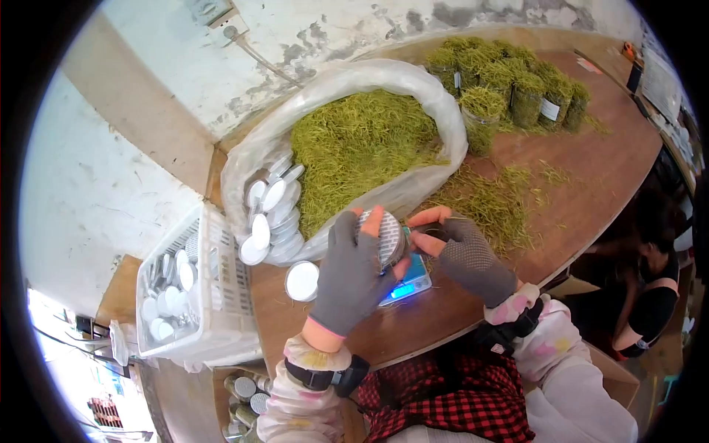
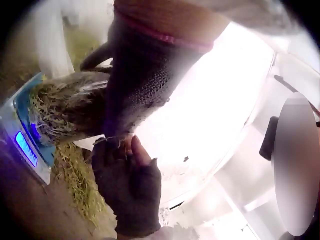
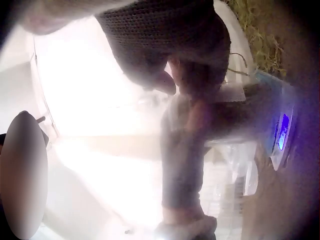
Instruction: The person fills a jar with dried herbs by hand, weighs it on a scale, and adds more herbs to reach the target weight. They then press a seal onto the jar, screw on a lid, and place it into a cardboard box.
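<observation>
A clear jar (image 2: 65, 107) packed with green-yellow dried strands stands on a small blue scale (image 1: 421, 275) whose display glows blue. A round patterned disc (image 1: 389, 240) covers the jar's top. My left hand (image 1: 353, 269), in a grey fingerless glove, grips the jar's upper end, fingers over the disc and thumb at the near side. My right hand (image 1: 465, 251), gloved alike, has its thumb and forefinger right at the rim on the other side. Thin strands show by those fingertips; I cannot tell whether they are pinched. A white round lid (image 1: 302, 281) lies left of the scale.
Behind the scale is a large plastic bag (image 1: 443, 125) of dried strands (image 1: 362, 140), with stacked lids (image 1: 275, 214) at its left. A white crate (image 1: 229, 277) holds more lids. Several filled jars (image 1: 526, 100) stand at the back right; loose strands (image 1: 495, 210) lie nearer. A person (image 1: 650, 288) sits at right.
</observation>
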A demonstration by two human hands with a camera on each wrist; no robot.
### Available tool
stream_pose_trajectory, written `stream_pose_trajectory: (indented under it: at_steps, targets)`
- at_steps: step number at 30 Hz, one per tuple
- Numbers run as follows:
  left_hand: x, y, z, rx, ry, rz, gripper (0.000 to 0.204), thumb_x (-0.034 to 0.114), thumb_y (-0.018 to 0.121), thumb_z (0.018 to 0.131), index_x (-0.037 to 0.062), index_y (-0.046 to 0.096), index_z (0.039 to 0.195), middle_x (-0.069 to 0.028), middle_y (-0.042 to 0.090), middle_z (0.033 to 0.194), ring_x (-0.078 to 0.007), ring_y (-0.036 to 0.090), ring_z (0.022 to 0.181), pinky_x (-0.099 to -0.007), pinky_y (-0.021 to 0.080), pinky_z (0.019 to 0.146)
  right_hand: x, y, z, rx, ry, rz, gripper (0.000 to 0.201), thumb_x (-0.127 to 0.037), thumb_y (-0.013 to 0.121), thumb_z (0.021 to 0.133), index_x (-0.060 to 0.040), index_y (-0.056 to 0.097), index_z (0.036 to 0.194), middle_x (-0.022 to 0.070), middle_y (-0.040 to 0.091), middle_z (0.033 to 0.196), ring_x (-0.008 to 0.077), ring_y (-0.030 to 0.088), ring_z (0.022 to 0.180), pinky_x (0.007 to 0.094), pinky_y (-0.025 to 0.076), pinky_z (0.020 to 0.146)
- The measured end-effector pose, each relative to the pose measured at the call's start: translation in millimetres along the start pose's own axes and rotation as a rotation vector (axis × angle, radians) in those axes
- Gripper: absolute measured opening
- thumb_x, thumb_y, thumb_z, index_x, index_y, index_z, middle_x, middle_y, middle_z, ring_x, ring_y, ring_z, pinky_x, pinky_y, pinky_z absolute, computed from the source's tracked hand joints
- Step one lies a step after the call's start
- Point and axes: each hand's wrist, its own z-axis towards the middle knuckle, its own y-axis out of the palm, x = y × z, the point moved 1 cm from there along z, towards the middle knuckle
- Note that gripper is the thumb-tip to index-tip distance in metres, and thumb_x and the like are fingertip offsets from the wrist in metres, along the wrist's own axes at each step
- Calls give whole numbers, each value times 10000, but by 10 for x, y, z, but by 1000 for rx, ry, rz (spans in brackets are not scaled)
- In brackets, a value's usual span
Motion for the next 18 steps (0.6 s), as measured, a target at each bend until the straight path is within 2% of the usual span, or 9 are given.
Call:
stream_pose_trajectory:
  at_steps: [2, 6, 8, 9, 11, 14, 15, 17, 18]
  targets:
    - [-47, -7, -27, 57, -18, -38, 896, 281, 900, 777, 41, 436, 1505, -298, 480, 1383, -466, 558, 1235, -504, 487, 1034, 85, -102, 9, 152, -123, -217, 328, -127, 711, 990, -6, 585, 1267, 80, 695, 1089, 144, 667, 1010, 304, 553, 888]
    - [-57, -162, -160, 129, -73, -208, 887, 286, 894, 779, 45, 444, 1504, -255, 494, 1388, -412, 570, 1238, -480, 476, 1054, 292, -153, -16, 244, -259, -299, 361, -143, 699, 1004, -16, 560, 1313, 85, 681, 1128, 148, 664, 1002, 309, 551, 881]
    - [-13, -232, -221, 181, -128, -399, 896, 275, 874, 794, 42, 423, 1533, -205, 482, 1418, -337, 548, 1270, -438, 458, 1076, 374, -69, -17, 201, -200, -84, 445, -167, 719, 994, -26, 527, 1370, 78, 658, 1150, 145, 657, 1021, 312, 551, 900]
    - [26, -236, -224, 187, -131, -397, 896, 275, 874, 794, 42, 423, 1533, -205, 482, 1418, -337, 548, 1270, -438, 458, 1076, 341, 36, -53, 195, -201, -86, 445, -167, 719, 994, -26, 527, 1370, 78, 658, 1150, 145, 657, 1021, 312, 551, 900]
    - [130, -208, -216, 212, -17, -382, 916, 255, 845, 816, 40, 381, 1576, -182, 461, 1443, -293, 513, 1303, -410, 437, 1093, 274, 303, -162, 117, 213, 621, 490, -185, 734, 986, -33, 508, 1393, 68, 631, 1172, 138, 638, 1054, 323, 547, 929]
    - [35, -189, -322, 166, -124, -451, 973, 266, 851, 805, 46, 345, 1607, -178, 431, 1483, -284, 484, 1332, -394, 413, 1116, 368, 424, -197, 139, 84, 488, 537, -214, 756, 972, -37, 471, 1391, 73, 614, 1199, 149, 623, 1086, 331, 544, 947]
    - [49, -221, -351, 173, -135, -446, 973, 266, 851, 805, 46, 345, 1607, -178, 431, 1483, -284, 484, 1332, -394, 413, 1116, 363, 456, -201, 129, 93, 485, 537, -214, 756, 972, -37, 471, 1391, 73, 614, 1199, 149, 623, 1086, 331, 544, 947]
    - [93, -273, -387, 162, -223, -635, 821, 210, 769, 909, 47, 362, 1603, -192, 477, 1432, -306, 505, 1297, -411, 436, 1085, 299, 505, -218, 167, -121, 197, 636, -258, 821, 915, -48, 444, 1382, 93, 592, 1238, 163, 611, 1109, 346, 540, 959]
    - [60, -218, -390, 175, -231, -628, 821, 210, 769, 909, 47, 362, 1603, -192, 477, 1432, -306, 505, 1297, -411, 436, 1085, 272, 512, -214, 152, -117, 194, 636, -258, 821, 915, -48, 444, 1382, 93, 592, 1238, 163, 611, 1109, 346, 540, 959]
